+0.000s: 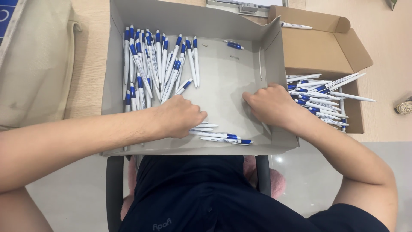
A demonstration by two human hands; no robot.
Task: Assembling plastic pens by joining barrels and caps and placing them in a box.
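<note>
Dark-shirted lap at six o'clock, grey tray (223,81) above it on the desk (92,64). Left hand (180,117) curled knuckles-up over loose pens (219,136); whether grasping one, cannot tell. Pens' long axes running three to nine, tips poking out toward three o'clock. Right hand (269,104) flat, fingers released, pressing tray floor at three o'clock. Pen pile (154,64) at eleven; brown box (326,96) of pens beyond tray wall.

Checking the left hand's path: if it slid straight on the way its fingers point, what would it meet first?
The left hand points rightward across the grey cardboard tray; likely first the right hand, though depth is unclear.
</note>
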